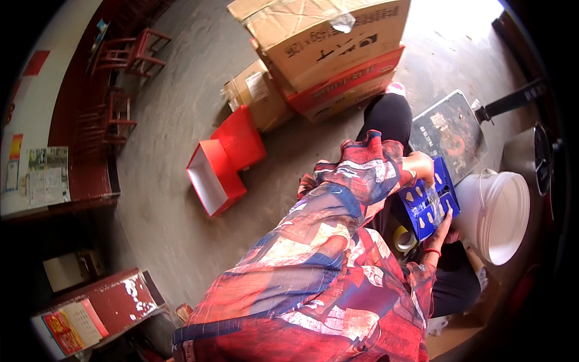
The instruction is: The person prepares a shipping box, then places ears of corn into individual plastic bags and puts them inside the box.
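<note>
Both hands are on a small blue cardboard box with pale oval marks [429, 205], which sits at the right of the scene, just above the person's lap. Left hand [420, 164] comes over from the far side, its arm in a loose red-and-blue patterned sleeve [356, 175], and it closes on the far upper edge of the box. Right hand [442, 230], with a thin red band at the wrist, holds the near lower edge, fingers wrapped on it. A piece of clear plastic film [434, 202] seems to lie across the box top, but the view is too blurred to be sure.

Just near the box, on the left, lies a roll of yellowish tape [404, 239]. To the right stands a white plastic bucket [497, 214], close beside the box. Beyond the box, farther off, lies a dark flat tray with a long handle [452, 133]. On the grey floor at the left lies an open red gift box [217, 172], and far away large brown cartons [325, 42] are stacked.
</note>
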Demonstrator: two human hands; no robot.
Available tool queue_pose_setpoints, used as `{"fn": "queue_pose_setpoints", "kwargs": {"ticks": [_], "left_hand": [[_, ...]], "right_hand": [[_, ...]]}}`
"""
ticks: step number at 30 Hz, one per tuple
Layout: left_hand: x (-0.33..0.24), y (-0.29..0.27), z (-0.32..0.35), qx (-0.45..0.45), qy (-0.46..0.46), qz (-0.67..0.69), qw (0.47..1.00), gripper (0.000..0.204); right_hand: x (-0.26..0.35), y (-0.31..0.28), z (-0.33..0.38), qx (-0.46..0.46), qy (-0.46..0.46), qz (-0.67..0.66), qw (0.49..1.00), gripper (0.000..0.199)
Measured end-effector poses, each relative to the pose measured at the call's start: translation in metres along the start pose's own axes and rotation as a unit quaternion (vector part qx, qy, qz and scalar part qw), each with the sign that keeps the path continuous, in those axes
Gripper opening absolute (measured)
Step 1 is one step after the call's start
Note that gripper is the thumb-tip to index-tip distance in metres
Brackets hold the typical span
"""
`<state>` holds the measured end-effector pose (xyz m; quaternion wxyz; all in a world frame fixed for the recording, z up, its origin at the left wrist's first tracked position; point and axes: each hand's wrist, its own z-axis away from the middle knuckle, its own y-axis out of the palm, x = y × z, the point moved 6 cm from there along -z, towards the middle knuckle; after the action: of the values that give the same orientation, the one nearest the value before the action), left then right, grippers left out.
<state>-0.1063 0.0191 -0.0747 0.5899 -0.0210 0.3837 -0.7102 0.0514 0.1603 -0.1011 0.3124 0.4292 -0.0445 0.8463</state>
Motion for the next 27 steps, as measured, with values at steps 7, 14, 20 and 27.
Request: {"fn": "queue_pose_setpoints", "kwargs": {"ticks": [7,14,20,27], "left_hand": [[-0.017,-0.015,0.033,0.011,0.061,-0.006,0.998,0.052],[-0.007,-0.023,0.049,-0.084,0.130,0.097,0.983,0.055],[0.010,-0.024,0.051,-0.112,0.116,0.099,0.982,0.069],[-0.002,-0.027,0.037,-0.072,0.072,0.068,0.992,0.071]], "right_hand": [[0.014,0.017,0.036,-0.022,0.097,-0.126,0.987,0.057],[0.006,-0.005,0.014,-0.021,0.049,-0.147,0.988,0.057],[0.014,0.000,0.011,-0.087,-0.043,-0.094,0.991,0.042],[0.009,-0.006,0.004,0.005,-0.006,-0.186,0.983,0.044]]}}
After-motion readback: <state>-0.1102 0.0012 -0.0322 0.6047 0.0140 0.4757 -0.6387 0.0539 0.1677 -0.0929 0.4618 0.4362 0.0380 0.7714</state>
